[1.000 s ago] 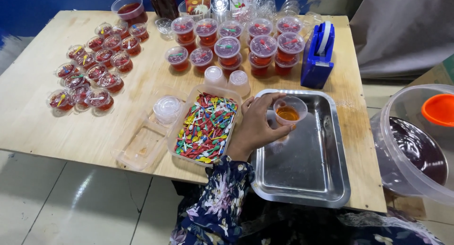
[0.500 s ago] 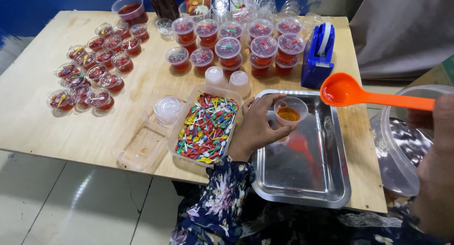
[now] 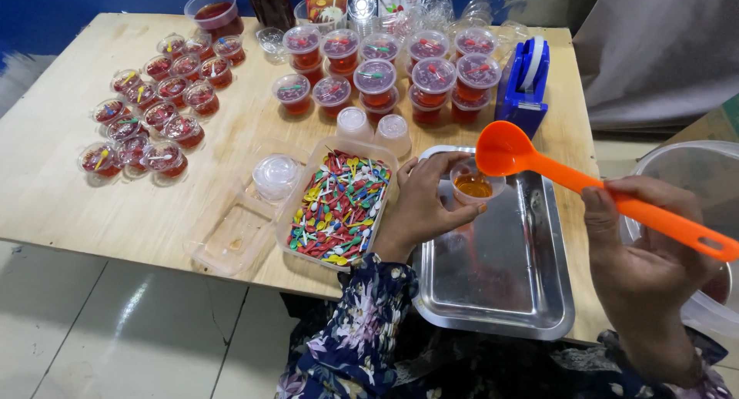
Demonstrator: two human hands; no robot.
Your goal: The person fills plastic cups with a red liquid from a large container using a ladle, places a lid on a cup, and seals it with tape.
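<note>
From the head camera, looking down: my left hand (image 3: 422, 206) is wrapped around a small clear plastic cup (image 3: 475, 185), fingers closed on its wall, holding it just above the steel tray (image 3: 500, 291) near the tray's far end. The cup has a little amber liquid in the bottom. I judge it thin-walled and light, easy to dent, so a soft pinch round the sides under the rim suits it, kept level because it has no lid on.

My right hand (image 3: 643, 245) is clamped on the handle of an orange ladle (image 3: 504, 149), whose bowl sits tipped at the cup's rim. The ladle looks stiff and light; held far back on the handle, it will wobble. I cannot quite tell whether liquid is running from it.

Just left of the cup on the worktop (image 3: 85, 214) lies a clear box of coloured little spoons (image 3: 339, 206); lidded filled cups (image 3: 377, 75) stand further away.
</note>
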